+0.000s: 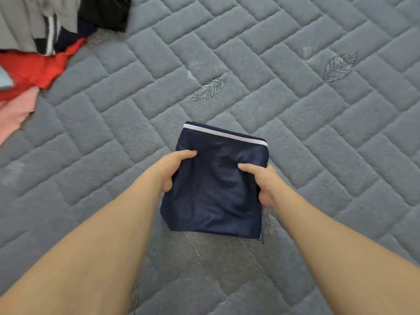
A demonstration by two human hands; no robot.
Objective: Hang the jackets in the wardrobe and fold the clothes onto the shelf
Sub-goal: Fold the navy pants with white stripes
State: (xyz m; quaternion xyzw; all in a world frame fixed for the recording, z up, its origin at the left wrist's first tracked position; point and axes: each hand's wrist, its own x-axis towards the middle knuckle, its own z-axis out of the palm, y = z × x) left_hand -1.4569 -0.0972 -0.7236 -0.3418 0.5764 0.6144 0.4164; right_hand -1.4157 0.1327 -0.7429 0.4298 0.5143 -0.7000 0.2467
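Two forearms outstretched, left hand (173, 169) and right hand (261, 181) gripping folded navy garment (213, 196)

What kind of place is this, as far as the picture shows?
Probably a bedroom: a grey quilted mattress with stitched leaves, a heap of unfolded clothes at its corner, and both hands gripping a folded navy garment with a white stripe.

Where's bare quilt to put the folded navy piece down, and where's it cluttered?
Both the left hand and right hand grip the folded navy garment. Bare quilt spreads everywhere right of the garment, beyond its white stripe, and left of the left forearm. Crowded only at top left: the clothes pile.
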